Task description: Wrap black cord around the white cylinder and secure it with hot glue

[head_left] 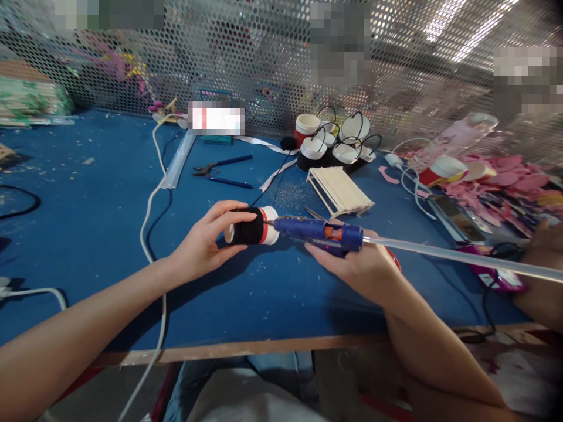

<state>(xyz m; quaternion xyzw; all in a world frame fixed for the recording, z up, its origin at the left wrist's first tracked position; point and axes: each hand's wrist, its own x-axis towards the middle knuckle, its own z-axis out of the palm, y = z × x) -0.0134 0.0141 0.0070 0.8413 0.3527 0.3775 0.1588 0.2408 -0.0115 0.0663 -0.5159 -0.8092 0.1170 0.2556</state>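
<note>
Cup [248, 234] with black wrapping, held on its side near the middle of the counter [268, 310], seems light and fairly stiff; I'd grip the wrapped part, since the white ends look slicker. My left hand [204, 237] curls around it from nine o'clock, fingers above, thumb below. At three o'clock my right hand [369, 269] wraps the glue gun [303, 228], nozzle by the red band [265, 225]. Most right fingers are hidden; the clear glue stick [457, 255] runs out of view.
</note>
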